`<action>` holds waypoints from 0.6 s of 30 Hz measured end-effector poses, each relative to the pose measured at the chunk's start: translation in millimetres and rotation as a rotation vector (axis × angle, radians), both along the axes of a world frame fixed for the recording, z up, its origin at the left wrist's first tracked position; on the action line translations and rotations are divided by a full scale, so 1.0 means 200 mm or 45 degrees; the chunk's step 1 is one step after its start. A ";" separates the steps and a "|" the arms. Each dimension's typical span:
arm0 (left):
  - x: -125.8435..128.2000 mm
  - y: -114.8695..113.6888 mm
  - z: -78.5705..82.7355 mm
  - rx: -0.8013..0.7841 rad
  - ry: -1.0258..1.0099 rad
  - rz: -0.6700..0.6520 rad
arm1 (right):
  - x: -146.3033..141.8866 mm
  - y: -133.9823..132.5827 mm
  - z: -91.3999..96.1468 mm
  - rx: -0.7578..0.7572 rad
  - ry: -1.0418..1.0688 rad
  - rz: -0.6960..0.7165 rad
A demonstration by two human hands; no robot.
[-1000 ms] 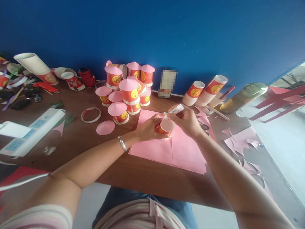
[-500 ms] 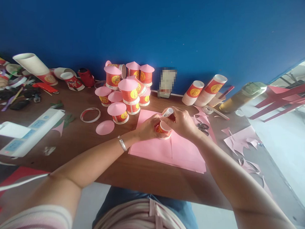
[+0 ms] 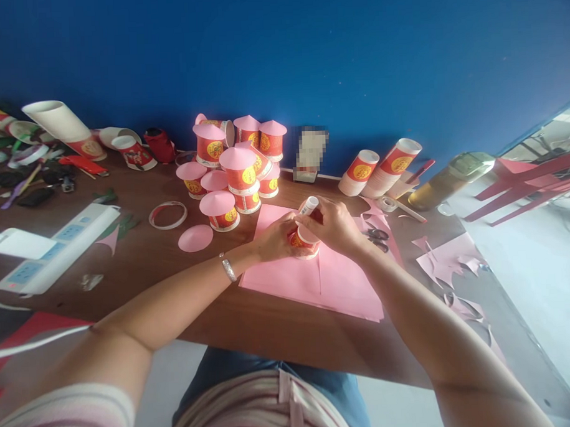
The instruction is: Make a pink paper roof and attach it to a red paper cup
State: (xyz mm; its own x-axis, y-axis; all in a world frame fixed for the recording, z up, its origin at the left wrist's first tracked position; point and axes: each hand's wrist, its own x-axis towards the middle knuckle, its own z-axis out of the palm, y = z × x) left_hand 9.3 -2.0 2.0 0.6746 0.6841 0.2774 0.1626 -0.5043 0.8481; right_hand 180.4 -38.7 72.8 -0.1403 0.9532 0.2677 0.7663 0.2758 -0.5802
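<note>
My left hand (image 3: pixel 280 238) is wrapped round a red paper cup (image 3: pixel 305 245), which stands upside down on pink paper sheets (image 3: pixel 287 279). In my right hand (image 3: pixel 334 223) is a white glue stick (image 3: pixel 309 206), tilted, its lower end at the cup's top. The fingers hide the spot where the two meet. Left of my hands lies a flat pink paper disc (image 3: pixel 195 238). Behind it stand several red cups with pink cone tops (image 3: pixel 218 203), some stacked on others. A pair of scissors (image 3: pixel 378 236) lies right of my right hand.
Stacked paper cups (image 3: pixel 395 166) lean at the back right beside a gold bottle (image 3: pixel 447 183). Pink paper scraps (image 3: pixel 448 261) lie along the right edge. At left are a white power strip (image 3: pixel 57 249) and a tape ring (image 3: pixel 168 215). A blue wall (image 3: pixel 279 58) rises behind.
The glue stick and my right hand have shifted slightly left and tilted a little over the cup. My left hand keeps its hold on the cup.
</note>
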 end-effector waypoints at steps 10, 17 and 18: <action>0.00 -0.01 0.02 0.066 0.065 0.026 | 0.07 -0.07 0.01 -0.124 0.544 -0.042; -0.01 0.00 0.00 0.053 0.098 0.032 | 0.05 -0.11 0.00 -0.107 0.324 -0.049; -0.01 0.00 -0.01 0.054 0.102 0.028 | 0.04 -0.12 0.00 -0.109 0.271 -0.049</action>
State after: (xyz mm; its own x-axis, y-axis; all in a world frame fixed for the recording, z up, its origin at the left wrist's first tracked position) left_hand 7.2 -2.4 0.9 0.6805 0.6880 0.2521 0.2406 -0.5348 0.8100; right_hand 189.2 -61.8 72.9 -0.0523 0.9774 0.2050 0.6330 0.1912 -0.7501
